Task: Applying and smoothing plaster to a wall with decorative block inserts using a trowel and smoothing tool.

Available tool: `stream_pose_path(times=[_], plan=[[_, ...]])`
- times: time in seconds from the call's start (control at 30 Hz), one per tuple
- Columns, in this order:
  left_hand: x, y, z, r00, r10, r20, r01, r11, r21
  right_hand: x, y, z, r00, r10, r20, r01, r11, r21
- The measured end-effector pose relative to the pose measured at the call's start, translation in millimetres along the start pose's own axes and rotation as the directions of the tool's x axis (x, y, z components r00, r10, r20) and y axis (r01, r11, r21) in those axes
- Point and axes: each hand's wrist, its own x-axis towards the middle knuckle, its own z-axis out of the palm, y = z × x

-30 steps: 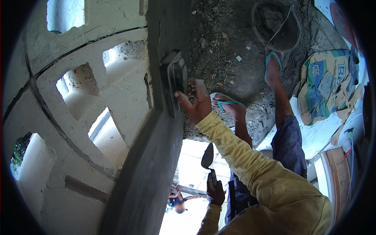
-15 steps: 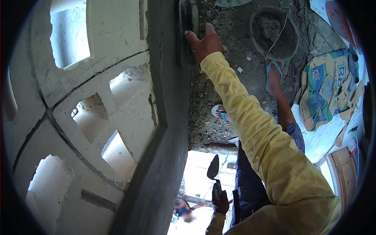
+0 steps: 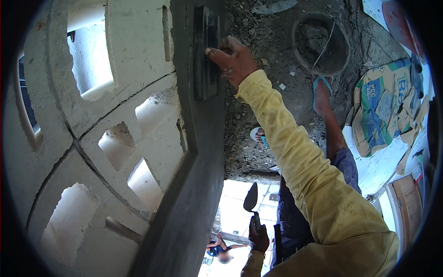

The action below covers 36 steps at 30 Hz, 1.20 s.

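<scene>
My right hand, in a yellow sleeve, is closed on a long dark plastering float. The float lies along the smooth grey plastered band beside the pale block wall. Parts of its handle are hidden by the fingers. Lower in the view, my left hand grips a pointed trowel by its handle, with the blade upward and apart from the wall. I cannot see mortar clearly on the blade.
A dark round bucket holding grey material stands near my sandalled foot. Rubble-strewn ground runs beside the wall. A crumpled cement sack lies at the right. Another person is farther off below.
My right hand has brought the float lower in the view and slightly left over the plastered band. The left hand with the trowel has barely moved. My view has shifted slightly.
</scene>
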Motion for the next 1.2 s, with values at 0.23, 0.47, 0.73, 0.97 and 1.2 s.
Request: stream_pose_path(times=[0.23, 0.47, 0.73, 0.97, 1.2], plan=[[-1.4, 29.4, 4.3, 0.999, 0.011, -0.051, -0.013, 0.999, -0.044, -66.1, 54.0, -51.0, 0.938, 0.34, -0.06, -0.334, 0.937, 0.1], [8.7, 131.2, 25.0, 0.985, 0.161, 0.054, -0.163, 0.986, 0.043, -145.0, -18.4, -182.4, 0.952, 0.301, -0.05, -0.299, 0.954, 0.029], [59.5, 297.0, 154.5, 0.721, 0.603, 0.341, -0.677, 0.719, 0.159, -161.3, -129.1, -359.4, 0.903, 0.249, -0.35, -0.257, 0.966, 0.024], [124.2, 400.1, 322.9, 0.82, 0.44, 0.367, -0.567, 0.714, 0.411, -171.5, -148.3, -430.7, 0.822, 0.242, -0.516, -0.317, 0.947, -0.06], [172.7, 429.4, 417.7, 0.912, 0.335, 0.236, -0.41, 0.724, 0.555, -191.2, -143.1, -469.6, 0.745, 0.321, -0.585, -0.363, 0.93, 0.047]])
